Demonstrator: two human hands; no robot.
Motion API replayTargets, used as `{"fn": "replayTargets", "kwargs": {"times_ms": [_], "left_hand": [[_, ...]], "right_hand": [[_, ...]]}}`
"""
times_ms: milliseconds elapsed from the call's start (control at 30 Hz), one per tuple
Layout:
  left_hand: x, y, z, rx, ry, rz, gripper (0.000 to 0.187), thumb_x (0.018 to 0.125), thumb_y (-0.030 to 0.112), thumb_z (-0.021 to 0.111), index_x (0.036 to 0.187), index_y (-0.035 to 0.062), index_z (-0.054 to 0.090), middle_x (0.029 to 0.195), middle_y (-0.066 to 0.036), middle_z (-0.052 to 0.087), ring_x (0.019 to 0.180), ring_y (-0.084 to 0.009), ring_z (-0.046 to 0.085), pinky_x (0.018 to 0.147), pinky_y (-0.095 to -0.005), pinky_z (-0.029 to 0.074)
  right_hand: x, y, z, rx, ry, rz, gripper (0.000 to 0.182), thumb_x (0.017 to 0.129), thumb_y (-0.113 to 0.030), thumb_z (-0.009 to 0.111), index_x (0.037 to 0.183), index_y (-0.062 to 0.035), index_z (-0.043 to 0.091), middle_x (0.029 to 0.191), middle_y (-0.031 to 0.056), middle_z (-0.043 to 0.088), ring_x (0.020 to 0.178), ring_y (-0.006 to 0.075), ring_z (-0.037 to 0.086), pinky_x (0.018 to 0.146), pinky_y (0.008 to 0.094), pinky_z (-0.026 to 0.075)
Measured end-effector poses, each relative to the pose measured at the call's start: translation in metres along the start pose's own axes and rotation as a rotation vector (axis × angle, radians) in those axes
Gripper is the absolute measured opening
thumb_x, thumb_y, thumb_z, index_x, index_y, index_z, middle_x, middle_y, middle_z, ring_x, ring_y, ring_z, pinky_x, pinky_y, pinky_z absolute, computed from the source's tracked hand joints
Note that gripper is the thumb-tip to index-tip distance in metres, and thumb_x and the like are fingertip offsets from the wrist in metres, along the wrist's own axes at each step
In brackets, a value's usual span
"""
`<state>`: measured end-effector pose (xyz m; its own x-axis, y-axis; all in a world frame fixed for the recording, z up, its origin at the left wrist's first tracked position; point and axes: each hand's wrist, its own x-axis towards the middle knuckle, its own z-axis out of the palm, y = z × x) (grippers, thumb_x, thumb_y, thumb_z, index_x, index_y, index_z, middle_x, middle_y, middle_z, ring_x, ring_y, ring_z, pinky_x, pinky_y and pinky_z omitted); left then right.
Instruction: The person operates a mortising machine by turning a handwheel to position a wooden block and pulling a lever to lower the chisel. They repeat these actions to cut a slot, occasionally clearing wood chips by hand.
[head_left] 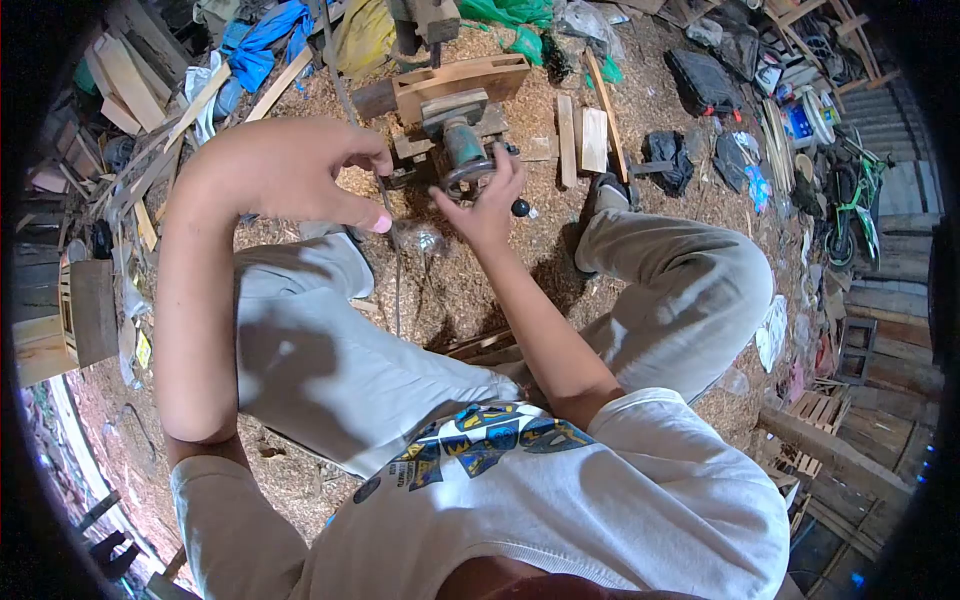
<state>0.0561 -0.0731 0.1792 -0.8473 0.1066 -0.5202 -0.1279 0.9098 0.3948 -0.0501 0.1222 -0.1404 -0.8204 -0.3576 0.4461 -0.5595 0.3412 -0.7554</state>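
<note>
My right hand rests on the black handwheel of a teal clamp, its fingers over the right rim and its thumb at the left side. A wooden block with a slot lies across the clamp's jaw, under a metal tool head. My left hand arches to the left of the handwheel, thumb and fingers apart. A thin dark rod runs down past its fingertips. A black ball knob shows just right of my right hand.
Wood shavings cover the ground between my legs. Several wood strips lie to the right of the clamp. Blue cloth and boards are piled at the upper left. A green bicycle stands at the far right.
</note>
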Motion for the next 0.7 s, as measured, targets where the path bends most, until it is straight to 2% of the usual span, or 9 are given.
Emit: {"fn": "replayTargets", "kwargs": {"times_ms": [133, 233, 300, 367, 433, 500, 533, 667, 700], "left_hand": [[0.000, 0.003, -0.002, 0.000, -0.020, -0.038, 0.063, 0.091, 0.049, 0.082, 0.133, 0.0039, 0.067, 0.126, -0.019, 0.073, 0.119, -0.0347, 0.070, 0.103, -0.0426, 0.053], [0.005, -0.004, -0.001, 0.009, 0.036, 0.005, 0.064, 0.092, 0.049, 0.082, 0.134, 0.0039, 0.067, 0.127, -0.019, 0.073, 0.121, -0.0348, 0.069, 0.104, -0.0423, 0.053], [0.010, -0.005, -0.003, -0.016, 0.010, 0.006, 0.066, 0.091, 0.050, 0.082, 0.135, 0.0041, 0.067, 0.129, -0.019, 0.073, 0.123, -0.0352, 0.069, 0.106, -0.0427, 0.053], [0.013, 0.001, -0.005, 0.019, -0.014, -0.045, 0.066, 0.091, 0.051, 0.082, 0.136, 0.0043, 0.066, 0.130, -0.019, 0.072, 0.124, -0.0351, 0.068, 0.106, -0.0430, 0.053], [0.014, 0.002, -0.006, 0.055, -0.038, -0.101, 0.067, 0.091, 0.051, 0.081, 0.137, 0.0046, 0.066, 0.132, -0.019, 0.072, 0.125, -0.0350, 0.068, 0.107, -0.0433, 0.052], [0.017, 0.000, -0.004, 0.043, -0.033, -0.076, 0.068, 0.091, 0.052, 0.081, 0.138, 0.0050, 0.066, 0.134, -0.019, 0.072, 0.127, -0.0348, 0.067, 0.108, -0.0434, 0.052], [0.018, 0.001, -0.005, 0.046, -0.033, -0.077, 0.068, 0.091, 0.052, 0.081, 0.138, 0.0050, 0.066, 0.134, -0.019, 0.072, 0.127, -0.0348, 0.067, 0.108, -0.0434, 0.052], [0.022, 0.000, -0.003, 0.031, -0.046, -0.096, 0.069, 0.091, 0.053, 0.081, 0.138, 0.0046, 0.066, 0.135, -0.019, 0.071, 0.128, -0.0348, 0.067, 0.109, -0.0433, 0.052], [0.023, -0.001, -0.001, 0.026, -0.040, -0.084, 0.070, 0.091, 0.053, 0.081, 0.138, 0.0043, 0.066, 0.135, -0.019, 0.071, 0.128, -0.0348, 0.067, 0.110, -0.0432, 0.052]], "right_hand": [[-0.002, 0.001, 0.028, 0.259, 0.082, 0.463, 0.123, 0.075, -0.037, 0.097, 0.163, -0.0057, 0.017, 0.150, 0.0344, 0.030, 0.140, 0.0497, 0.036, 0.120, 0.0582, 0.032], [0.001, -0.007, 0.016, 0.131, -0.023, 0.364, 0.118, 0.071, -0.032, 0.099, 0.160, -0.0034, 0.028, 0.151, 0.0310, 0.033, 0.144, 0.0468, 0.034, 0.122, 0.0541, 0.031], [-0.001, -0.011, 0.002, -0.075, -0.078, 0.234, 0.116, 0.069, -0.027, 0.099, 0.161, -0.0111, 0.030, 0.151, 0.0281, 0.034, 0.143, 0.0502, 0.034, 0.122, 0.0564, 0.030], [-0.001, -0.012, -0.009, -0.425, -0.181, -0.200, 0.117, 0.066, -0.023, 0.099, 0.162, -0.0179, 0.031, 0.151, 0.0293, 0.034, 0.141, 0.0530, 0.034, 0.122, 0.0590, 0.030], [0.000, -0.008, 0.002, -0.347, -0.097, -0.180, 0.117, 0.069, -0.027, 0.099, 0.162, -0.0114, 0.029, 0.150, 0.0297, 0.034, 0.141, 0.0488, 0.036, 0.121, 0.0574, 0.031], [0.003, -0.001, 0.020, 0.150, 0.094, 0.301, 0.118, 0.072, -0.032, 0.099, 0.161, -0.0029, 0.027, 0.152, 0.0299, 0.033, 0.144, 0.0443, 0.036, 0.120, 0.0551, 0.034], [0.006, 0.004, 0.028, 0.417, 0.101, 0.452, 0.124, 0.074, -0.041, 0.099, 0.161, 0.0013, 0.021, 0.153, 0.0308, 0.033, 0.148, 0.0478, 0.030, 0.124, 0.0579, 0.027], [0.003, -0.004, 0.013, 0.358, 0.026, 0.458, 0.111, 0.076, -0.035, 0.096, 0.158, -0.0002, 0.030, 0.154, 0.0317, 0.033, 0.142, 0.0435, 0.039, 0.119, 0.0553, 0.035], [0.001, -0.005, 0.005, -0.056, -0.088, 0.197, 0.110, 0.075, -0.035, 0.096, 0.159, -0.0031, 0.032, 0.153, 0.0324, 0.034, 0.142, 0.0453, 0.039, 0.119, 0.0581, 0.034]]}}
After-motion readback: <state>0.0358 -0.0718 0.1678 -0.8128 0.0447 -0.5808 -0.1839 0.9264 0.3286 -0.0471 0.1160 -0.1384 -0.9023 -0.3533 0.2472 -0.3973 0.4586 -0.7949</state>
